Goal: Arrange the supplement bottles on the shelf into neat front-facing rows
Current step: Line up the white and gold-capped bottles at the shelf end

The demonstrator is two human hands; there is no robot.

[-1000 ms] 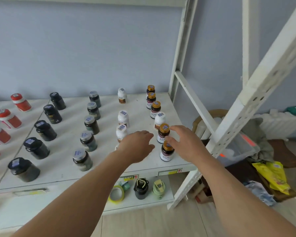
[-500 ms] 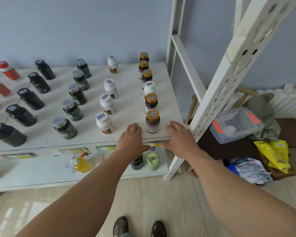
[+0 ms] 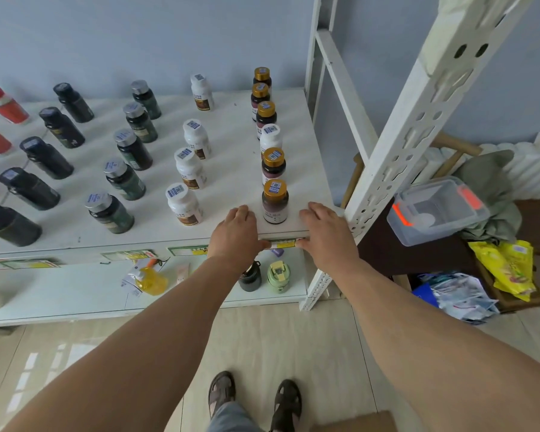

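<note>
Supplement bottles stand in rows running front to back on the white shelf [image 3: 231, 145]. The right row holds gold-capped brown bottles and one white bottle [image 3: 270, 137]; its front gold-capped bottle [image 3: 275, 202] stands near the shelf's front edge. To its left are rows of white bottles [image 3: 184, 204], silver-capped green bottles [image 3: 109, 212], black bottles [image 3: 11, 224] and red bottles [image 3: 5, 104]. My left hand [image 3: 236, 235] and my right hand [image 3: 323, 233] lie flat on the front edge, either side of the front gold-capped bottle, holding nothing and not touching it.
A white perforated shelf post [image 3: 396, 148] rises just right of my right hand. The lower shelf holds a yellow bottle [image 3: 150, 280], a dark flask [image 3: 250, 275] and a green flask [image 3: 278, 275]. A clear plastic box [image 3: 437, 210] and bags lie at right.
Both hands drew back from the front gold-capped bottles to the shelf's front edge, where they rest now. The view tilted down and pulled back, so my feet show.
</note>
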